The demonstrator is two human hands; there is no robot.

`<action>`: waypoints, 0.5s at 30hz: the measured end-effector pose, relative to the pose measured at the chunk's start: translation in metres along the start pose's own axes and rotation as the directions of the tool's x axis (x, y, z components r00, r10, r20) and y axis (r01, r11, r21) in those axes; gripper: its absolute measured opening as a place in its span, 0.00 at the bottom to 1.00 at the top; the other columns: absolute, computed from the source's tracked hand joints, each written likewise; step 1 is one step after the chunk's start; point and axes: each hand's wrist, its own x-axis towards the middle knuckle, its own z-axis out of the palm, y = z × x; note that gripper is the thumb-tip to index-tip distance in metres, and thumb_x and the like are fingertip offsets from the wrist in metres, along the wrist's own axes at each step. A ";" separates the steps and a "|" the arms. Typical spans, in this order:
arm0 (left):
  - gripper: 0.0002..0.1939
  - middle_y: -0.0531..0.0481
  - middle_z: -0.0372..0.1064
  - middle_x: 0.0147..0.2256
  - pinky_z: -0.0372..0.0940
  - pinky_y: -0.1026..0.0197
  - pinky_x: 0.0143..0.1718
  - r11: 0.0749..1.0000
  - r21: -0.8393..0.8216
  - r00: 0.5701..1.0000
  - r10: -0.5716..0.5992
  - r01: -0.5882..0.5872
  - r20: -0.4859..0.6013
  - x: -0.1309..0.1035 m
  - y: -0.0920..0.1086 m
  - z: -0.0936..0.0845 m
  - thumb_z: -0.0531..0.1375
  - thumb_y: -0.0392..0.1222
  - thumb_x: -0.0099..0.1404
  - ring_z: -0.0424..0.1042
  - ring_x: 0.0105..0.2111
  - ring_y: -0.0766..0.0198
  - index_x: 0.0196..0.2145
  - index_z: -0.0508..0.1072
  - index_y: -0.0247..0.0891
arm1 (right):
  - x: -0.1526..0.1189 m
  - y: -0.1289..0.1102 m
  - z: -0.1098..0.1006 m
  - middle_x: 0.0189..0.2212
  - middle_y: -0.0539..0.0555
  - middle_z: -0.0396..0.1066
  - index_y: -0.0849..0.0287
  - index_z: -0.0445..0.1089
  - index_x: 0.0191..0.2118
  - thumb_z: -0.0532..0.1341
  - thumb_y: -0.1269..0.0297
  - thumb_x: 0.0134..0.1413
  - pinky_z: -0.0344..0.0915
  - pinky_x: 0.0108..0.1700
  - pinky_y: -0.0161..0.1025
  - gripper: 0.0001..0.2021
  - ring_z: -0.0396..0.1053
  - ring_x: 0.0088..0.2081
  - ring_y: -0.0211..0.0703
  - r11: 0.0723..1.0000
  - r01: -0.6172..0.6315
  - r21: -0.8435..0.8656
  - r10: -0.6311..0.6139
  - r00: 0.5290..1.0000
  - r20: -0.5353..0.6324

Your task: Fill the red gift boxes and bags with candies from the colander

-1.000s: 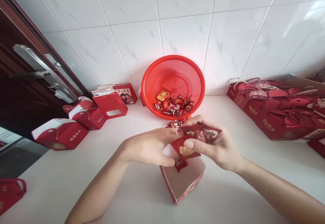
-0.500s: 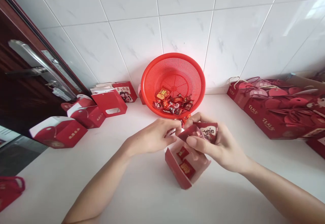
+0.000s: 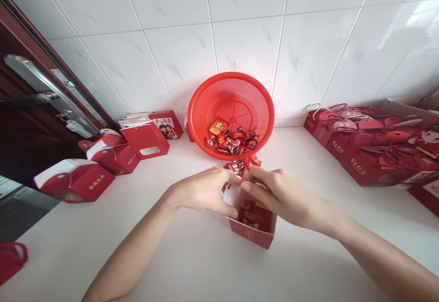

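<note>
A small red gift box [image 3: 254, 235] stands open on the white counter [image 3: 192, 265] in front of me, with red wrapped candies [image 3: 252, 215] inside. My left hand [image 3: 202, 191] grips the box's left top edge. My right hand [image 3: 279, 197] pinches the box's top flap at its far edge, fingertips meeting those of the left hand. Behind the box a red plastic basket [image 3: 231, 96] leans against the tiled wall, holding several wrapped candies [image 3: 229, 140]. A few loose candies [image 3: 245, 164] lie between basket and box.
Several closed red gift boxes [image 3: 73, 183] line the left side by a dark door with a metal handle [image 3: 27, 78]. A stack of flat red boxes with cord handles [image 3: 373, 146] fills the right. A red bag [image 3: 10, 261] lies at the near left corner.
The red packets held in my right hand have dropped into the box. The box turned upright, and both hands came down onto its top flaps.
</note>
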 end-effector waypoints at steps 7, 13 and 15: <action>0.20 0.49 0.76 0.43 0.64 0.60 0.39 0.996 -0.048 0.997 0.072 -0.072 -0.006 0.003 -0.003 0.000 0.70 0.44 0.51 0.73 0.41 0.54 0.44 0.80 0.41 | 0.002 0.000 -0.008 0.21 0.43 0.64 0.52 0.54 0.37 0.55 0.68 0.62 0.52 0.26 0.37 0.06 0.57 0.20 0.39 1.000 -0.021 -0.005 0.021 1.000 -0.014; 0.24 0.46 0.78 0.45 0.66 0.56 0.46 0.996 -0.052 0.996 0.076 -0.078 -0.055 0.002 -0.003 0.000 0.70 0.45 0.52 0.74 0.47 0.48 0.47 0.79 0.41 | 0.004 0.006 -0.009 0.26 0.49 0.72 0.54 0.66 0.37 0.57 0.68 0.62 0.55 0.27 0.36 0.02 0.66 0.24 0.40 0.992 -0.013 -0.129 0.011 1.000 -0.015; 0.25 0.46 0.78 0.46 0.67 0.56 0.46 0.995 -0.037 0.994 0.092 -0.095 -0.059 0.002 -0.002 0.000 0.70 0.45 0.52 0.74 0.48 0.48 0.49 0.78 0.42 | 0.006 0.008 -0.009 0.30 0.51 0.74 0.54 0.68 0.38 0.56 0.67 0.64 0.57 0.28 0.35 0.04 0.70 0.27 0.41 0.978 -0.038 -0.203 0.035 0.999 -0.017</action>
